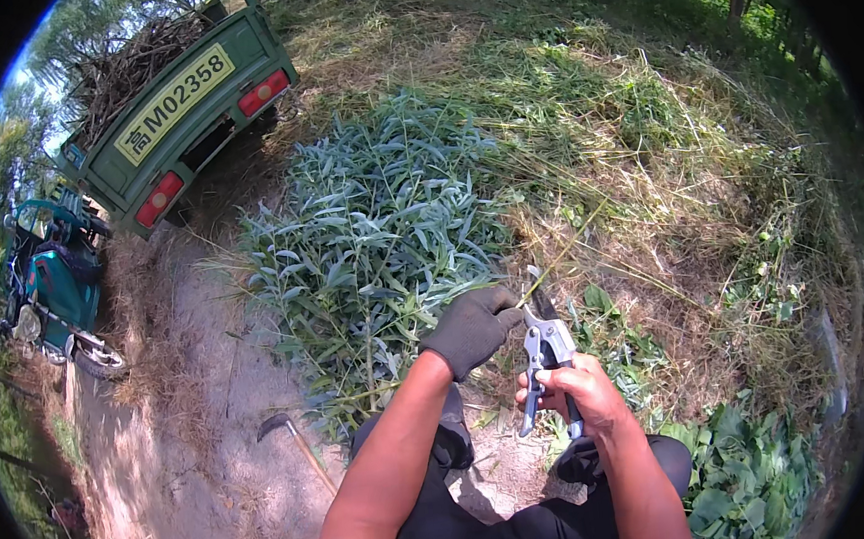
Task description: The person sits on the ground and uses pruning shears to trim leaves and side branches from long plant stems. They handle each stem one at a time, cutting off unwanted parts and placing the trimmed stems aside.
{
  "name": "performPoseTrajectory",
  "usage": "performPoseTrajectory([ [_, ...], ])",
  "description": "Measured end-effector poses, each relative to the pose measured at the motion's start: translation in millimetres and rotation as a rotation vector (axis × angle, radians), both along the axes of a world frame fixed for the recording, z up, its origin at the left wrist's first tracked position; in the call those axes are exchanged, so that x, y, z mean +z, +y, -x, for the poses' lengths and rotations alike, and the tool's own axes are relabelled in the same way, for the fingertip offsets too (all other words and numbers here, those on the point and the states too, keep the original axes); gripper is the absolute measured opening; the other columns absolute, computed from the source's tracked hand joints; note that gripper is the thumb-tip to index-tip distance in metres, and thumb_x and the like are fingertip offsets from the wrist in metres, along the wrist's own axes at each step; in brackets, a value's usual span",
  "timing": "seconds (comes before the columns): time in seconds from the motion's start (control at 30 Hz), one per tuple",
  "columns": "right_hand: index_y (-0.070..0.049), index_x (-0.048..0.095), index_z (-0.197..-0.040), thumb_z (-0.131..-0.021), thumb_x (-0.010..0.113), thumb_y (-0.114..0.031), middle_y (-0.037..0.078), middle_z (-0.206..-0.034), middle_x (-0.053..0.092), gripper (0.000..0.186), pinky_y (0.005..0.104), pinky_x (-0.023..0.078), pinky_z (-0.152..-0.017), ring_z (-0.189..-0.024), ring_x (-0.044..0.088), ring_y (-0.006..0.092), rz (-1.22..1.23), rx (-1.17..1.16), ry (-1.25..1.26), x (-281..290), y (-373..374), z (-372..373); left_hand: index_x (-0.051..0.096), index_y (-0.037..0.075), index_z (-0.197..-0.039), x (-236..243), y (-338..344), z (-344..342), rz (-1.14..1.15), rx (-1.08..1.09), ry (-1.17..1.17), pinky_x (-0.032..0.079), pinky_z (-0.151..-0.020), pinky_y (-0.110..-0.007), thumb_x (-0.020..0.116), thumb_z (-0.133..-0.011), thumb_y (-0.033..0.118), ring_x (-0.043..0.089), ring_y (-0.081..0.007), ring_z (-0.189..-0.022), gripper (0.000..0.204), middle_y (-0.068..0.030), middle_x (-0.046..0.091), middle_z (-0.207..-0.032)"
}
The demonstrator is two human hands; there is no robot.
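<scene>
My left hand (471, 329), in a dark work glove, is closed around the stems of a leafy green branch (374, 233) that lies spread on the ground ahead of me. My right hand (586, 389), bare, grips a pair of pruning shears (546, 357) with silver-blue handles. The shears' blades point up, right beside the gloved fingers and the thin stem they hold. My dark-trousered knees show below both hands.
A green three-wheeled cargo cart (180, 107) loaded with dry branches stands at the upper left on a dirt path. A sickle (294, 439) lies on the dirt left of my knee. Cut dry grass (637, 185) covers the bank to the right; broad-leaved weeds (747, 478) grow at lower right.
</scene>
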State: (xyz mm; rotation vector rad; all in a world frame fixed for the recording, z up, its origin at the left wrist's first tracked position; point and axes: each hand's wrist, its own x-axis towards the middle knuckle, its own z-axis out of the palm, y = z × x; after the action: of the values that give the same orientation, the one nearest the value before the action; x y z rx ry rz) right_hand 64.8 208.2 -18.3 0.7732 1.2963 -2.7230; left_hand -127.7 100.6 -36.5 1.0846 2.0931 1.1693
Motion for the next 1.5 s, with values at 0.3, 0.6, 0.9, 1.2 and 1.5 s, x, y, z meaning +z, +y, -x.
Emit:
performPoseTrajectory([
  [0.3, 0.004, 0.059, -0.088, -0.082, 0.064, -0.012, 0.013, -0.071, 0.064, 0.018, 0.038, 0.057, -0.057, -0.06, 0.066, 0.0246, -0.115, -0.025, -0.04, 0.9, -14.8, 3.9, 0.068, 0.005, -0.098, -4.3, -6.5, -4.8, 0.003, 0.005, 0.053, 0.05, -0.074, -0.04, 0.065, -0.091, 0.024, 0.064, -0.0309, -0.078, 0.02, -0.0171, 0.067, -0.085],
  [0.6, 0.001, 0.058, -0.084, -0.081, 0.066, -0.015, 0.009, -0.065, 0.062, 0.018, 0.0317, 0.054, -0.05, -0.052, 0.063, 0.0194, -0.375, -0.069, -0.096, -6.4, -7.6, 3.8, 0.068, 0.005, -0.089, 6.6, -8.3, -6.0, 0.014, -0.002, 0.04, 0.05, -0.076, -0.046, 0.062, -0.089, 0.03, 0.064, -0.0384, -0.084, 0.026, -0.0201, 0.066, -0.089],
  [0.9, 0.003, 0.059, -0.088, -0.084, 0.063, -0.015, 0.012, -0.073, 0.064, 0.018, 0.0342, 0.057, -0.057, -0.061, 0.066, 0.0199, -0.228, -0.169, -0.045, 2.0, -13.1, 3.8, 0.066, 0.007, -0.098, -1.1, -4.3, -6.7, 0.107, -0.072, 0.206, 0.051, -0.079, -0.043, 0.059, -0.095, 0.031, 0.064, -0.0379, -0.088, 0.025, -0.0181, 0.067, -0.093],
  [1.2, -0.001, 0.051, -0.092, -0.089, 0.064, -0.011, 0.006, -0.068, 0.056, 0.016, 0.0324, 0.054, -0.047, -0.052, 0.058, 0.0161, -0.319, -0.116, -0.076, -0.3, -1.5, 1.4, 0.068, 0.006, -0.102, 11.9, 0.0, -4.9, 0.067, -0.06, 0.095, 0.051, -0.082, -0.041, 0.06, -0.095, 0.029, 0.063, -0.0363, -0.09, 0.025, -0.0165, 0.067, -0.096],
  [1.5, 0.005, 0.051, -0.108, -0.086, 0.067, -0.018, 0.004, -0.073, 0.057, 0.036, 0.0308, 0.048, -0.059, -0.063, 0.057, 0.014, -0.507, -0.076, -0.037, -7.8, 16.1, -5.4, 0.069, 0.001, -0.096, 10.3, -4.7, 8.0, 0.033, 0.127, -0.109, 0.046, -0.056, -0.027, 0.062, -0.094, 0.023, 0.058, -0.0109, -0.062, 0.023, -0.0057, 0.066, -0.072],
])
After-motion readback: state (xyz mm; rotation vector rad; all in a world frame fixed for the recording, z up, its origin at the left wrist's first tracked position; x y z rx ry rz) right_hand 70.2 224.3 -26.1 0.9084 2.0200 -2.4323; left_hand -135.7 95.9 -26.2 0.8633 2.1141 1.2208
